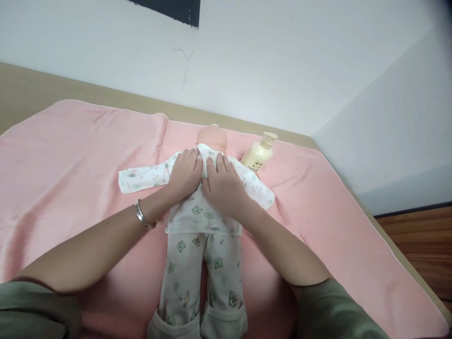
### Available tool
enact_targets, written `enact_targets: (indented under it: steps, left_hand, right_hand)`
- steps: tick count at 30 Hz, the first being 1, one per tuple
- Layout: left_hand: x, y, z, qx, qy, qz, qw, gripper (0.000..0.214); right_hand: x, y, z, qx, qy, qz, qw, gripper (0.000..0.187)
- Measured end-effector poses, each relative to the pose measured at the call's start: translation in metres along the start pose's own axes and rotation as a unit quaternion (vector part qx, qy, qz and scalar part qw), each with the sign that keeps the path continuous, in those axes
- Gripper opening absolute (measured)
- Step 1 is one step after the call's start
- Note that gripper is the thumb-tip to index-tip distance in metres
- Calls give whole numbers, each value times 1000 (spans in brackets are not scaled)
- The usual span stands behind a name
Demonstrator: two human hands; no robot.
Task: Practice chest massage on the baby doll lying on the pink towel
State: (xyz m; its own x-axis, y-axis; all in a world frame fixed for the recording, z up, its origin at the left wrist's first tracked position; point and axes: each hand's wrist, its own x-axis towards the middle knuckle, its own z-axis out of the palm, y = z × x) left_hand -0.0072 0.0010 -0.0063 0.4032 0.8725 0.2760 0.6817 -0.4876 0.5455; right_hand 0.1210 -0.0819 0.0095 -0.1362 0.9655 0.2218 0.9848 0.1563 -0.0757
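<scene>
Both hands lie side by side on the chest of a doll (212,137), which rests on its back in the middle of a pink towel (70,155), head pointing away toward the wall (282,56) and legs toward the camera. The left hand (185,174) sits on the upper part of the doll's printed shirt (197,212), its fingers bent inward so that the tips meet the shirt's middle just below the collar; whether they pinch the cloth cannot be told. The right hand (222,186) lies flat and released on the same shirt, fingers stretched out and close together, their tips reaching the collar and touching the left hand's fingers. A silver bracelet (141,215) circles the left wrist. The shirt's arms spread out to either side on the towel, and matching trousers (176,268) cover the legs. A cream pump bottle (259,154) lies tilted on the towel just beside the doll's head. The towel covers a tan surface (35,84) set against the wall.
</scene>
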Motion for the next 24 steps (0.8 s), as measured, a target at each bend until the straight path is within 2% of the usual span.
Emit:
enact_targets:
  steps: [6, 12, 19, 24]
  left_hand:
    - [-3, -5, 10, -7, 32, -2, 999, 41]
    - [-3, -4, 9, 8, 19, -14, 1000, 49]
    - [0, -4, -1, 83, -52, 43, 994, 55]
    - [-21, 8, 4, 119, -11, 84, 989, 53]
  right_hand:
    - [26, 22, 12, 61, 9, 61, 996, 62]
    - [25, 21, 15, 49, 17, 60, 997, 63]
    - [25, 21, 13, 53, 0, 72, 996, 63]
    - [34, 32, 10, 65, -27, 107, 992, 63]
